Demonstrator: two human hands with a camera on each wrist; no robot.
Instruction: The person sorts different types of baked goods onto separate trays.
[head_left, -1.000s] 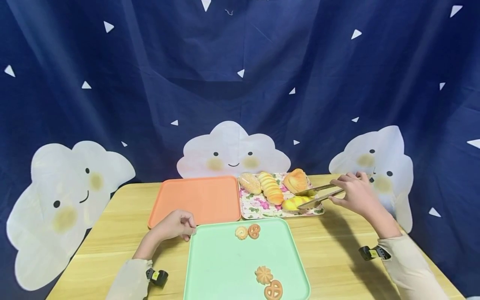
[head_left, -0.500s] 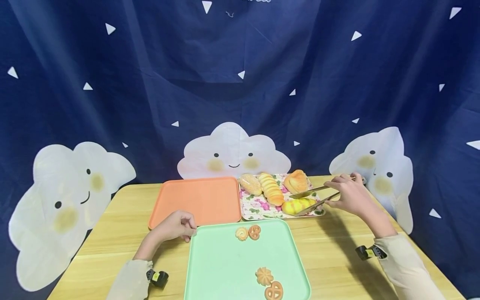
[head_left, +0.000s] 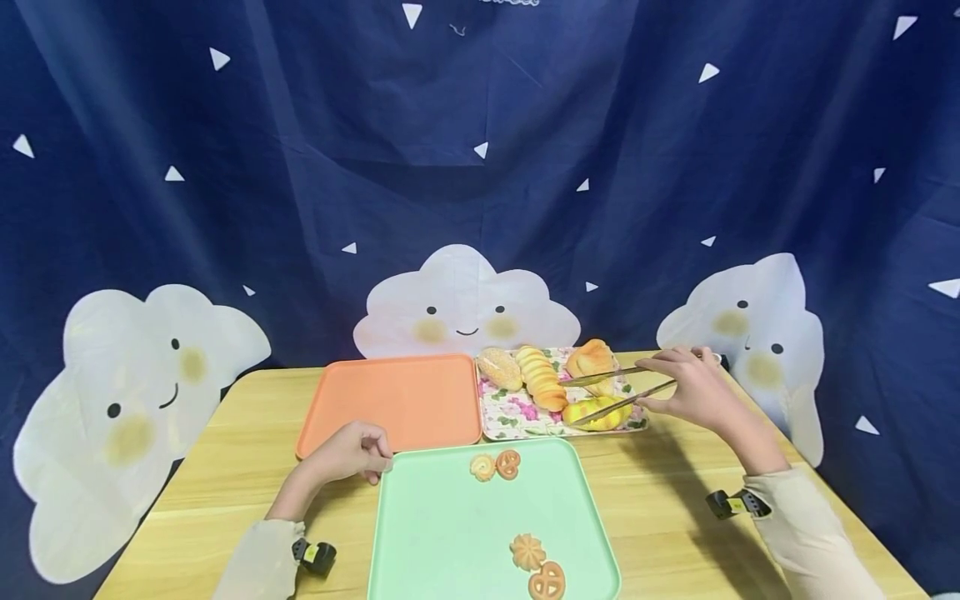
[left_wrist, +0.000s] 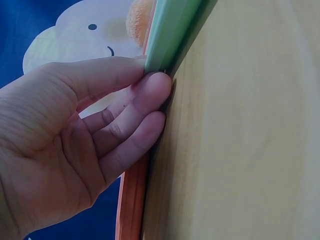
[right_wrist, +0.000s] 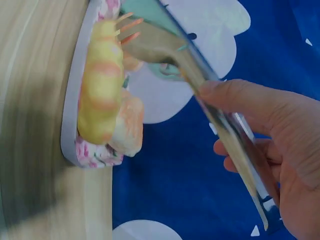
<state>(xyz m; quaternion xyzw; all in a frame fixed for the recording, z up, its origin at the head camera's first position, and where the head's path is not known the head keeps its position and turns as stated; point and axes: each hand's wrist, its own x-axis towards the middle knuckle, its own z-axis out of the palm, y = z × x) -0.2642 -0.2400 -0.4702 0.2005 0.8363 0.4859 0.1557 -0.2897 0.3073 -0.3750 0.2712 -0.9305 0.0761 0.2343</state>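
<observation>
Right hand (head_left: 686,387) grips tongs (head_left: 611,392) spread over the yellow bun (head_left: 597,412) at two o'clock (left hand (head_left: 352,450) pinches the green tray (head_left: 420,533)); a shallow bite risks the bun slipping.

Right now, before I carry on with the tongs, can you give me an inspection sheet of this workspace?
Surface: wooden table, three trays on it.
Job's things: tongs open over the yellow striped bun on the floral tray, which holds four breads.
Clutter: orange tray; green tray with four cookies.
Hands: right hand grips the tongs; left hand pinches the green tray's corner.
Cables: nothing seen.
Surroundings: dark blue cloud-print backdrop.
</observation>
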